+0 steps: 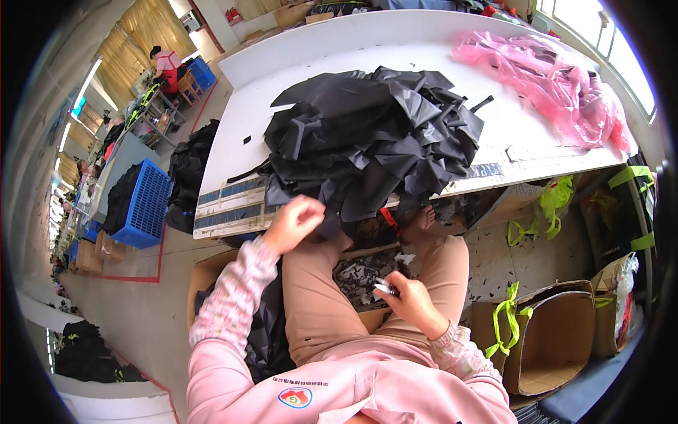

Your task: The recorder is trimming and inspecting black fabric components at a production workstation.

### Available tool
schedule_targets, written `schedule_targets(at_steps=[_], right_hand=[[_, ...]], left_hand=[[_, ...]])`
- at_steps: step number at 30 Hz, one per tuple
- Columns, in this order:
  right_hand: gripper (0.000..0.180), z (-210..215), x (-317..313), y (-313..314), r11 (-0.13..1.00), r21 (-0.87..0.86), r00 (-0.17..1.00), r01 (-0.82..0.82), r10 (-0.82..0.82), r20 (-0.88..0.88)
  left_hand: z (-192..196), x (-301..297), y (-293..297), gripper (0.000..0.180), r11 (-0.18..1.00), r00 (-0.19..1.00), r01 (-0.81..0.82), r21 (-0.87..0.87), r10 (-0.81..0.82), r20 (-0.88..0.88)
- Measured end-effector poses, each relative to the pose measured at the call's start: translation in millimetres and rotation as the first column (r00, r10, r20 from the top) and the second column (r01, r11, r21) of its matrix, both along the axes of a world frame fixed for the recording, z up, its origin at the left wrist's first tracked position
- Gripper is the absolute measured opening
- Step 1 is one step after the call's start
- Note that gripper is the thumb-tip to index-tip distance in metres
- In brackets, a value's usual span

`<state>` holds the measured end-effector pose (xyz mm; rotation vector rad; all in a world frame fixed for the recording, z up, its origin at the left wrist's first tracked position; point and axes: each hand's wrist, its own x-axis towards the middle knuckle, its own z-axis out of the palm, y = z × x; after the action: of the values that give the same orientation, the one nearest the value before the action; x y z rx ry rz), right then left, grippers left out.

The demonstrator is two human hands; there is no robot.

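A large heap of black fabric pieces (367, 134) covers the middle of the white table, with some pieces hanging over its near edge. My left hand (295, 223) is closed, its fingers curled at the heap's near left edge; whether cloth is pinched in them is hidden. Over my lap, my right hand (415, 305) is closed around small thread snips (385, 287), the metal tip pointing left. Below, between my legs, lie many small black and pale scraps (364, 279).
The white table (240, 152) has a taped near edge. Pink plastic sheeting (547, 88) lies at its far right. An open cardboard box (554, 339) stands at right, yellow-green ribbon (506, 321) beside it. Black cloth fills a blue crate (145, 205) at left. A person (167, 67) works farther back.
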<state>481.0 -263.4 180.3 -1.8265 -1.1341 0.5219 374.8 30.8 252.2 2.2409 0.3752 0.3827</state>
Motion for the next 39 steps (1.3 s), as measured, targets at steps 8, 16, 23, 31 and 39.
schedule_targets(at_steps=[8,16,23,31,39], right_hand=[[0.027,-10,-11,-33,0.994,-0.103,0.996,-0.031,0.021,-0.09],[0.027,-14,10,-50,0.988,-0.136,0.988,0.07,-0.088,-0.127],[0.02,-33,14,-32,0.975,0.155,0.934,0.158,-0.096,-0.344],[0.034,7,23,28,0.957,0.2,0.489,0.208,0.075,-0.869],[0.034,-7,-5,53,0.992,0.097,0.395,-0.078,0.12,-0.911]], left_hand=[[27,204,45,0.053,0.646,0.966,-0.021,0.763,0.21,-0.152],[13,208,91,0.021,0.757,0.984,-0.17,0.631,0.097,0.148],[56,98,-6,0.032,0.927,0.861,-0.26,0.271,0.096,0.499],[-9,-31,-121,0.026,0.991,0.969,-0.108,0.082,0.086,0.233],[-72,-52,-192,0.021,0.975,0.973,0.163,-0.151,-0.133,0.189]])
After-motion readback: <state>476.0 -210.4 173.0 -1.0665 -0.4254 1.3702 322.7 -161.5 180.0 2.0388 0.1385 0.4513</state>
